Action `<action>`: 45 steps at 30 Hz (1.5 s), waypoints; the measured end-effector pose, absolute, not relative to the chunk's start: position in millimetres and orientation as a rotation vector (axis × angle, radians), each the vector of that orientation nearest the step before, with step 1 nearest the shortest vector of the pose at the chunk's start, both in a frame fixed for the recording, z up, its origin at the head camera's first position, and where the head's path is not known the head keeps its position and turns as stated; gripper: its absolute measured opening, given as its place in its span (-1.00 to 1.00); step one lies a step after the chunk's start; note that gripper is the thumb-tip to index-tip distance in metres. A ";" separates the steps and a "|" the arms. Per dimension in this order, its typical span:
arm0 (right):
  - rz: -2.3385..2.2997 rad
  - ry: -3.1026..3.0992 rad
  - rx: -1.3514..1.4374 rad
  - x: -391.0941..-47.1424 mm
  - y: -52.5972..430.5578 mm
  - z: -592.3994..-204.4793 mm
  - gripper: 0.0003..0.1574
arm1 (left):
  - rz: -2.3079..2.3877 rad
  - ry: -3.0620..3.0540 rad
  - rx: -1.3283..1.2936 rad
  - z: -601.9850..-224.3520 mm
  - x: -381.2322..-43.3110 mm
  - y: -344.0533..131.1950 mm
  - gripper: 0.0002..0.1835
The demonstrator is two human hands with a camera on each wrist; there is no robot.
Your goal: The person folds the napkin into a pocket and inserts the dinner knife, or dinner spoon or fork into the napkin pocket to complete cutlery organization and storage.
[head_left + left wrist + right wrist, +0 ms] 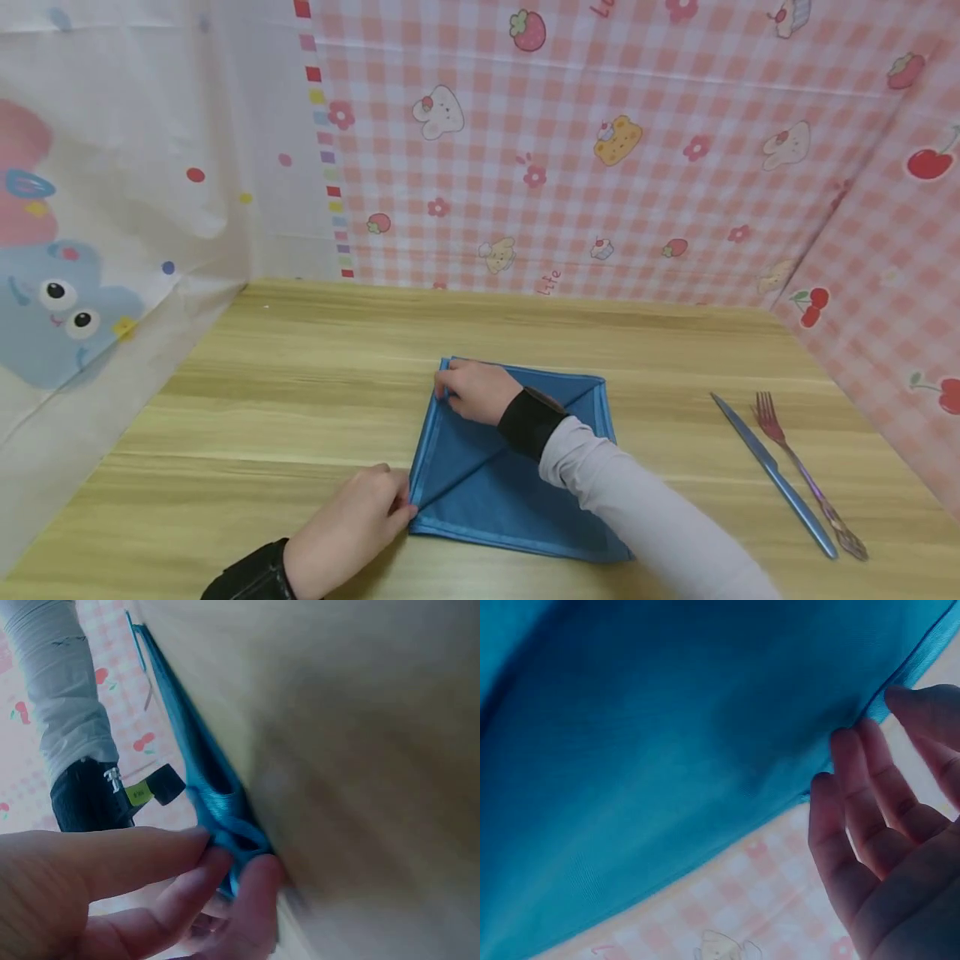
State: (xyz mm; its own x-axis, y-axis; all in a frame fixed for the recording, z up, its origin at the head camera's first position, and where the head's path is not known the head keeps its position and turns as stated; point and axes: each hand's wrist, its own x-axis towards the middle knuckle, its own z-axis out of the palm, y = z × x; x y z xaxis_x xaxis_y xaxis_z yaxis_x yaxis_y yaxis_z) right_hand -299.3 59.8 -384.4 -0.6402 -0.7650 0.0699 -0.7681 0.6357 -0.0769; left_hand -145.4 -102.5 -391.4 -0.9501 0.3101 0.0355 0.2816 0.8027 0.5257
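Note:
A blue cloth napkin (517, 508), folded into a layered square with a diagonal crease, lies on the wooden table. At its near left corner my left hand (352, 521) pinches the folded edge between thumb and fingers; the left wrist view shows the looped layers of the napkin (202, 757) at the fingertips. My right hand (480, 390) reaches across the cloth to the far left corner, fingers bent down at the edge. In the right wrist view, thumb and fingertips (847, 750) meet at the hemmed border. The right forearm covers part of the napkin's right side.
To the right lie a table knife (776, 475) and, beside it, a fork (810, 483), both slanted. The wooden table (300, 375) extends around the napkin. A pink checked cloth (570, 208) hangs behind, and a white printed one (225, 125) on the left.

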 end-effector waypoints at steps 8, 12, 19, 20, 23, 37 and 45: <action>0.187 -2.787 1.371 -305.1 56.8 -391.2 -0.90 | 0.838 2.951 0.447 -390.2 -145.6 -101.5 -0.69; 0.140 -2.743 1.371 -303.0 56.3 -392.7 -0.94 | 0.838 2.933 0.443 -390.6 -145.0 -102.7 -0.72; 0.065 -2.674 1.321 -301.7 51.1 -394.5 -0.95 | 0.846 2.896 0.440 -393.8 -144.0 -106.0 -0.74; 0.072 -2.683 1.315 -301.5 49.6 -393.8 -0.95 | 0.848 2.896 0.440 -394.2 -144.1 -106.3 -0.74; 0.103 -2.734 1.326 -300.9 46.0 -392.6 -0.94 | 0.854 2.905 0.445 -395.1 -144.5 -106.6 -0.72; 0.519 -2.895 1.302 -306.8 86.4 -382.5 -0.85 | 0.723 3.066 0.535 -386.9 -146.5 -111.4 -0.82; 0.292 -2.741 0.813 -304.9 176.9 -390.0 -0.89 | 0.735 2.956 0.604 -391.4 -148.9 -115.0 -0.84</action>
State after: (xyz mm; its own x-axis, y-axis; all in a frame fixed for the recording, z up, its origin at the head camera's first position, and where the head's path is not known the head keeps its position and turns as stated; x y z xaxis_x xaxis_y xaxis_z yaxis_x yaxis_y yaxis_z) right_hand -304.9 176.9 -390.0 -0.8073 -0.5030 0.3086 -0.5568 0.8226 -0.1158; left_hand -148.9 -115.0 -391.4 -0.9236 0.3791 0.0573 0.3618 0.8121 0.4578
